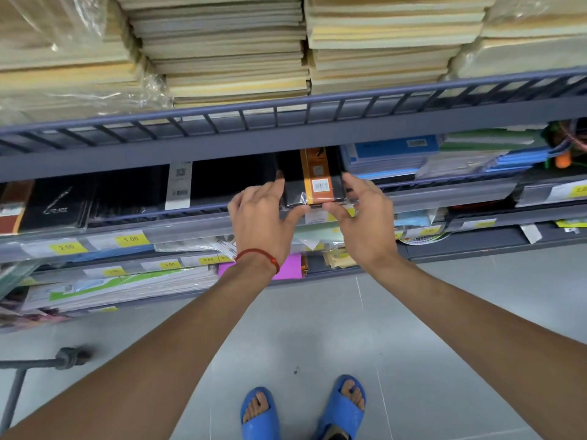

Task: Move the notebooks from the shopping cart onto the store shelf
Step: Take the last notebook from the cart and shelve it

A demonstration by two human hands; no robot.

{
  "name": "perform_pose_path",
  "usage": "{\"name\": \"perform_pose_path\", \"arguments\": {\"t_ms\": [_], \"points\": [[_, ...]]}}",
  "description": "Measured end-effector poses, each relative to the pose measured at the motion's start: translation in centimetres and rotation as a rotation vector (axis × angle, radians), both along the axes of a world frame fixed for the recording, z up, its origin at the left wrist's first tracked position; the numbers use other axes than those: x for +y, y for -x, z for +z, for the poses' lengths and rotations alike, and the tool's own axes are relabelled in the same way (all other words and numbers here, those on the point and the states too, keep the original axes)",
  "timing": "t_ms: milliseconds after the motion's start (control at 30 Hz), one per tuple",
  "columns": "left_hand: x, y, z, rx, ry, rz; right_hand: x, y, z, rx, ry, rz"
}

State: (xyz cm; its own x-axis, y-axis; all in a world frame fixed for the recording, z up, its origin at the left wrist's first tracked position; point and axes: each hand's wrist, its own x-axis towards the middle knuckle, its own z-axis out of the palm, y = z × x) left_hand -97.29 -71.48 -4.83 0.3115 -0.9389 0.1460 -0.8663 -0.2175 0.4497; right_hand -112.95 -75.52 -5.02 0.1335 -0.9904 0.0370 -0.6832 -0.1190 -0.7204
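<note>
A black notebook pack (313, 182) with an orange band and a barcode label, wrapped in clear plastic, lies half inside the middle shelf (190, 217). My left hand (262, 215) grips its left edge, thumb under the near edge and fingers along the side. My right hand (362, 214) grips its right edge in the same way. More black notebooks (235, 177) fill the same shelf to the left. A grey bar of the shopping cart (35, 365) shows at the lower left; its basket is out of view.
The shelf above holds tall stacks of cream paper pads (232, 49) behind a grey rail (286, 114). Blue and green notebooks (394, 157) sit to the right. Lower shelves carry yellow price tags (131, 239). My feet in blue sandals (260, 414) stand on grey floor.
</note>
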Motion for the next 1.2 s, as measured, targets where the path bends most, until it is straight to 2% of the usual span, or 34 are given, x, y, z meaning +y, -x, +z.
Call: {"name": "perform_pose_path", "arguments": {"t_ms": [200,300,400,533,633,867,1000,1200], "points": [[0.4,-0.7,-0.2,0.107,-0.001,-0.082,0.6,-0.2,-0.6,0.122,0.072,0.056],[0.7,-1.0,0.3,0.148,-0.013,-0.103,0.8,-0.5,-0.8,0.129,0.074,0.019],[0.4,-1.2,0.2,0.163,-0.012,-0.101,1.0,-1.1,-0.2,0.113,0.052,-0.051],[0.5,-1.3,0.0,0.142,-0.042,-0.111,1.8,-1.1,1.0,0.239,0.102,-0.079],[0.7,-1.5,0.0,0.137,-0.067,-0.118,2.3,-0.7,1.6,0.279,0.133,-0.017],[-0.2,-1.6,0.6,0.158,-0.105,-0.142,1.1,-0.9,2.8,0.350,0.029,0.067],[-0.4,-1.8,0.4,0.173,-0.120,-0.107,0.1,-1.2,3.4,0.316,0.028,0.085],[-1.0,-2.1,0.5,0.200,-0.123,-0.087,0.2,-2.4,3.2,0.472,0.004,0.088]]}}
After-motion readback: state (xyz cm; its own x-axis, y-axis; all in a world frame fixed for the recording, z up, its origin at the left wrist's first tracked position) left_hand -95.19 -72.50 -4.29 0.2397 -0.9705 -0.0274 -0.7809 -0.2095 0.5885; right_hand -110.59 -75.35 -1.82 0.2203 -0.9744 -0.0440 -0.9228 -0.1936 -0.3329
